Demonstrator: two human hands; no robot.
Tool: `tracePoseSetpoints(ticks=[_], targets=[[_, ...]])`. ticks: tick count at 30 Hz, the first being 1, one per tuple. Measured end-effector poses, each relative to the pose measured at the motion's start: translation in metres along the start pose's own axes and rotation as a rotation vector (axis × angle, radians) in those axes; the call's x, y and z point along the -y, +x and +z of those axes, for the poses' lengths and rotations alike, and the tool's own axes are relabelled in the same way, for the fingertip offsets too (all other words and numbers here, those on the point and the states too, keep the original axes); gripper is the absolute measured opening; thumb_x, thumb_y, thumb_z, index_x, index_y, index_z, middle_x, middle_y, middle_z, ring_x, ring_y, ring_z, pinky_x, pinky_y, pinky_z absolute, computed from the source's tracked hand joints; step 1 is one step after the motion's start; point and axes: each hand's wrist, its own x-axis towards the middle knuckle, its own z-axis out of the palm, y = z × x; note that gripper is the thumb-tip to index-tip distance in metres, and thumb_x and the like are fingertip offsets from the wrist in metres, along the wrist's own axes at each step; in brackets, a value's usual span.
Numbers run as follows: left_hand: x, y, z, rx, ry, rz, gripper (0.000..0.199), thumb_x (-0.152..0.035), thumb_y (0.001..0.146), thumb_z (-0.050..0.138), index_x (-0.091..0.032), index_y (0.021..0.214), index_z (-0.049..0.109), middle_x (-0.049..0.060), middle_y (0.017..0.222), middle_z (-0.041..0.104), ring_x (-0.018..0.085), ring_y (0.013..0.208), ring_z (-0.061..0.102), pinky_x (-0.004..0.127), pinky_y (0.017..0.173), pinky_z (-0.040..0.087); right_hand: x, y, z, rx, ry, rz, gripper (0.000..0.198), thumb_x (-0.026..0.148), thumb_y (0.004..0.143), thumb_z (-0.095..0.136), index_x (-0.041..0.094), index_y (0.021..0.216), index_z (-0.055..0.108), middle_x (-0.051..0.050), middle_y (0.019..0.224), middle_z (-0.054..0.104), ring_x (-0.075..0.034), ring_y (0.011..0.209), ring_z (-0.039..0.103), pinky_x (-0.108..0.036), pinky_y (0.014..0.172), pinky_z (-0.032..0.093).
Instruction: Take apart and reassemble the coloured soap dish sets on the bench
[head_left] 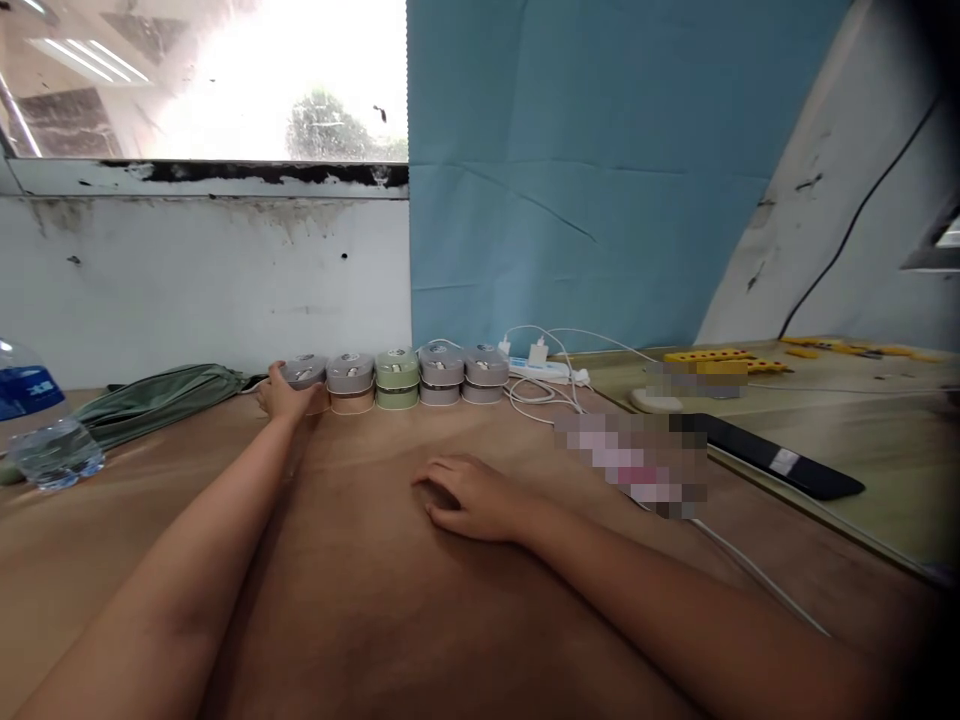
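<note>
Along the back of the brown table runs a row of several small rounded lidded boxes. My left hand (288, 396) reaches far forward, its fingers and thumb around the sides of the leftmost grey box (307, 372). Beside that box are a grey one with a tan base (351, 380), a green box (397, 372) and two more grey boxes, the inner (441, 374) and the rightmost (486, 374). My right hand (472, 497) rests on the tabletop nearer to me, fingers loosely curved and apart from the thumb, holding nothing.
A water bottle (45, 425) stands at the far left, near a folded green cloth item (169, 400). Behind the row's right end lie a white power strip (547, 371) and cables. A dark phone-like slab (780, 458) and yellow pieces (709, 360) lie on the right-hand table.
</note>
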Motion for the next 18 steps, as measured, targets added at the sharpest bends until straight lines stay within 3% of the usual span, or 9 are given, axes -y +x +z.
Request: tracePoseSetpoints(ticks=[6,11,14,18], targets=[[0.002,-0.005,-0.002,0.013,-0.040,0.041,0.083,-0.041,0.055,0.069,-0.022,0.124,0.027,0.015,0.122,0.038,0.032,0.116,0.035,0.042,0.093,0.030,0.001,0.000,-0.001,0.007,0.006,0.010,0.032,0.022,0.074,0.051,0.017,0.106,0.054,-0.007,0.101,0.058,-0.021,0.092,0.053,-0.033,0.083,0.040],[0.012,-0.027,-0.014,-0.021,-0.106,0.001,0.068,-0.034,0.070,0.052,-0.019,0.127,0.019,0.016,0.124,0.033,0.029,0.119,0.030,0.041,0.093,0.030,0.000,0.000,0.000,0.013,0.006,-0.007,0.030,0.023,0.076,0.049,0.018,0.105,0.055,-0.007,0.100,0.058,-0.021,0.092,0.052,-0.033,0.082,0.040],[0.019,-0.057,-0.024,0.139,-0.061,0.021,0.047,-0.030,0.076,0.041,-0.013,0.119,0.031,0.015,0.111,0.044,0.026,0.106,0.044,0.039,0.082,0.039,-0.001,0.001,0.000,0.009,0.010,-0.013,0.030,0.023,0.076,0.049,0.018,0.105,0.055,-0.007,0.100,0.057,-0.021,0.092,0.052,-0.033,0.083,0.040],[0.020,-0.099,-0.044,0.505,0.006,0.291,0.018,-0.026,0.071,0.046,-0.017,0.084,0.054,0.002,0.076,0.058,0.015,0.072,0.056,0.024,0.062,0.043,-0.003,0.003,-0.001,0.025,0.040,-0.026,0.028,0.024,0.076,0.050,0.019,0.103,0.055,-0.006,0.100,0.058,-0.020,0.091,0.052,-0.032,0.082,0.039]])
